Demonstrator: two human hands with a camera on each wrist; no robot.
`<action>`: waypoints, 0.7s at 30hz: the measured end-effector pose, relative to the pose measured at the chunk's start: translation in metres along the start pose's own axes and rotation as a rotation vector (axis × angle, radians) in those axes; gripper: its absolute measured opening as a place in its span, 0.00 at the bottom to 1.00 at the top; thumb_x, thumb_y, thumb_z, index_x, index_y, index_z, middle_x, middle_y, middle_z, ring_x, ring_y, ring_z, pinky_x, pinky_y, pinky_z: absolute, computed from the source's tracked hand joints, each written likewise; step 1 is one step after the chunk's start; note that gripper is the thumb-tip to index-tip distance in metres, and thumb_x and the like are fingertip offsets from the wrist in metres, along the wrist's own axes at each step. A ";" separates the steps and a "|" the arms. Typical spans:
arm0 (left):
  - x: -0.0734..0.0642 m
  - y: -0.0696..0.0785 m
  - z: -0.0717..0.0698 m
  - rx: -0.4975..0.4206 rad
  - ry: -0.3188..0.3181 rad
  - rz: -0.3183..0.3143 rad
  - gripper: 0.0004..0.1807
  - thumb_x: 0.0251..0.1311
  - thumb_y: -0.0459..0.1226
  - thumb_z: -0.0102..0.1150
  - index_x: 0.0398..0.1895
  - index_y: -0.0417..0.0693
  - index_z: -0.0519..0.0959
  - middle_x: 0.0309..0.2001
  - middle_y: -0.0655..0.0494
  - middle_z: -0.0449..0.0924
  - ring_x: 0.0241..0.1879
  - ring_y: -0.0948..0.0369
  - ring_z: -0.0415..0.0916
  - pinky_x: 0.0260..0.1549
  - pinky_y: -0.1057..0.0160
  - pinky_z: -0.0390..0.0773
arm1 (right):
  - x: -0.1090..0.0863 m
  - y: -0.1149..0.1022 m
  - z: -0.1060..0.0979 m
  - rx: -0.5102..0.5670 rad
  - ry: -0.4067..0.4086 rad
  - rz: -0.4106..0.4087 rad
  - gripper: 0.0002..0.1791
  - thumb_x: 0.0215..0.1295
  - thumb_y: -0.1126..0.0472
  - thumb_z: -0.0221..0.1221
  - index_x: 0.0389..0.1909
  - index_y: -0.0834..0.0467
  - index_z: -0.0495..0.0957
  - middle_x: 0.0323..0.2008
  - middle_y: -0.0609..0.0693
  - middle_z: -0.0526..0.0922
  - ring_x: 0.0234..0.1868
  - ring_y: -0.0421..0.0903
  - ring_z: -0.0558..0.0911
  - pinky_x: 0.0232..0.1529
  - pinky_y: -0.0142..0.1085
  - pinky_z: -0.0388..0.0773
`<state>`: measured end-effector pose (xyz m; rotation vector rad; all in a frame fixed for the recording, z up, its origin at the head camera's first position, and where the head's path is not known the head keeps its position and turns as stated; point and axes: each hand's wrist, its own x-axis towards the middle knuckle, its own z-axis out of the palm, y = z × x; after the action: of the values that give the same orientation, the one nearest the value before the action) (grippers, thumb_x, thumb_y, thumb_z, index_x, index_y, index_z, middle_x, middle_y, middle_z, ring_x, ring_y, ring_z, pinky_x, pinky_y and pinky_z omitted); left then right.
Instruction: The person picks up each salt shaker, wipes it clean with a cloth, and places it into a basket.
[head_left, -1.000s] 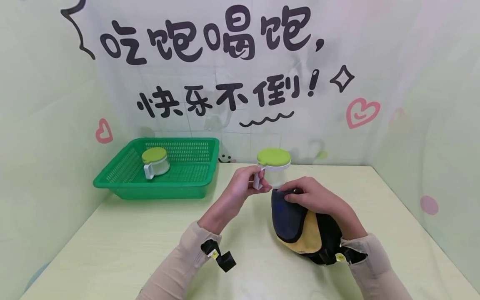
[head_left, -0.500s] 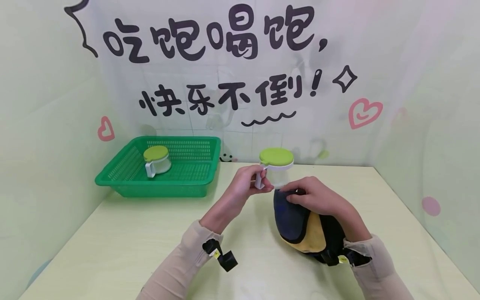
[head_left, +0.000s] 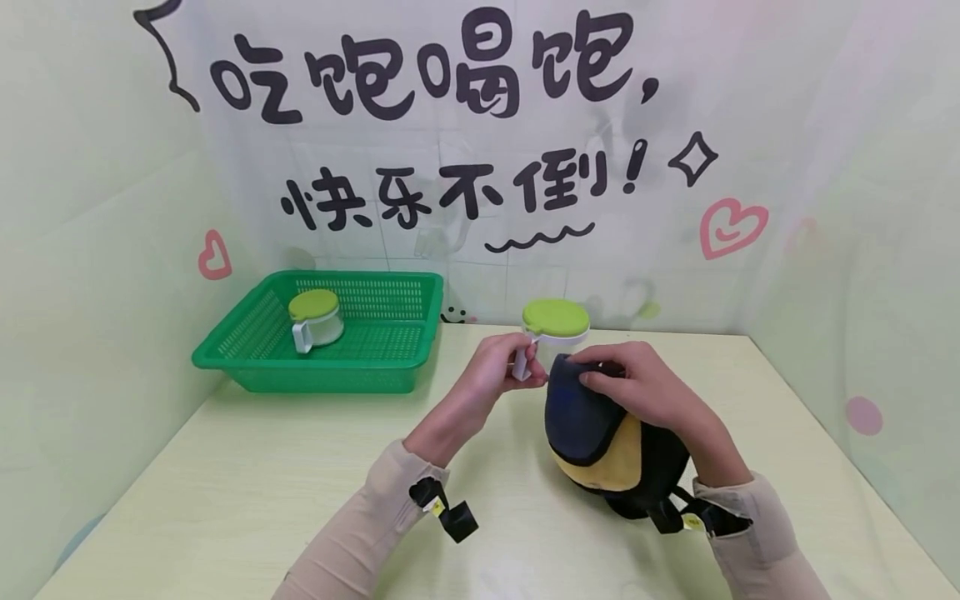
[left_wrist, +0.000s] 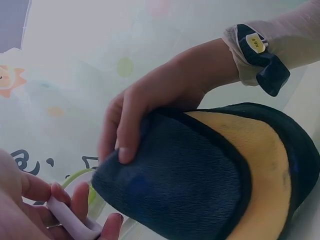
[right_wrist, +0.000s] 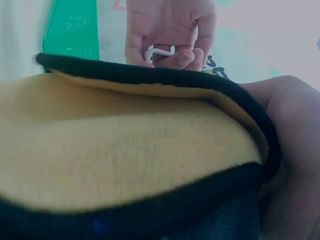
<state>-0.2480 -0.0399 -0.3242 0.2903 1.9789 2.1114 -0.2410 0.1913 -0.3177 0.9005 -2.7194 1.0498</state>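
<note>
Left hand (head_left: pixel 495 367): fingers curled round the white handle (head_left: pixel 522 363) of a green-lidded jar (head_left: pixel 556 319), firmly enough that I count it as held. Right hand (head_left: pixel 641 383): pinching the upper edge of a dark-blue, yellow and black cloth piece (head_left: pixel 585 421). The held jar is upright toward the back of the bench (head_left: pixel 300 483), with the cloth piece in front of its lower part; cannot tell whether the two touch, or whether the jar's base is raised.

Count: lidded jars, two (one in my grip, a second jar (head_left: pixel 316 317) upright in the basket); green basket (head_left: pixel 322 380), one; cloth piece, one.

Views: only from the head do I see the second jar. Left wrist view adds my right thumb lying on the dark-blue face. Right wrist view adds the yellow side close up, dark-edged, with my left fingers at the handle beyond and part of the basket.
</note>
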 end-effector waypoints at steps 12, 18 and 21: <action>0.000 0.003 0.001 -0.010 0.012 -0.007 0.15 0.74 0.40 0.41 0.28 0.46 0.72 0.25 0.55 0.79 0.31 0.58 0.82 0.50 0.58 0.86 | 0.000 0.005 0.002 0.026 0.012 0.003 0.14 0.71 0.64 0.59 0.53 0.57 0.86 0.49 0.53 0.89 0.46 0.45 0.85 0.49 0.36 0.81; 0.002 0.003 -0.003 -0.053 0.004 -0.016 0.15 0.74 0.40 0.41 0.29 0.46 0.71 0.26 0.54 0.78 0.31 0.57 0.83 0.49 0.58 0.86 | 0.003 0.011 0.006 0.044 -0.103 0.013 0.14 0.70 0.65 0.58 0.52 0.57 0.87 0.48 0.52 0.89 0.44 0.43 0.84 0.48 0.35 0.81; 0.002 0.004 -0.006 -0.069 0.000 -0.021 0.14 0.74 0.40 0.40 0.30 0.46 0.71 0.27 0.53 0.78 0.32 0.57 0.83 0.50 0.58 0.86 | 0.005 0.011 0.006 0.035 -0.114 0.002 0.14 0.69 0.66 0.58 0.51 0.57 0.87 0.48 0.52 0.90 0.45 0.44 0.85 0.50 0.36 0.81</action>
<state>-0.2517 -0.0453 -0.3210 0.2561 1.8966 2.1609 -0.2509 0.1915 -0.3274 0.9929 -2.8020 1.0813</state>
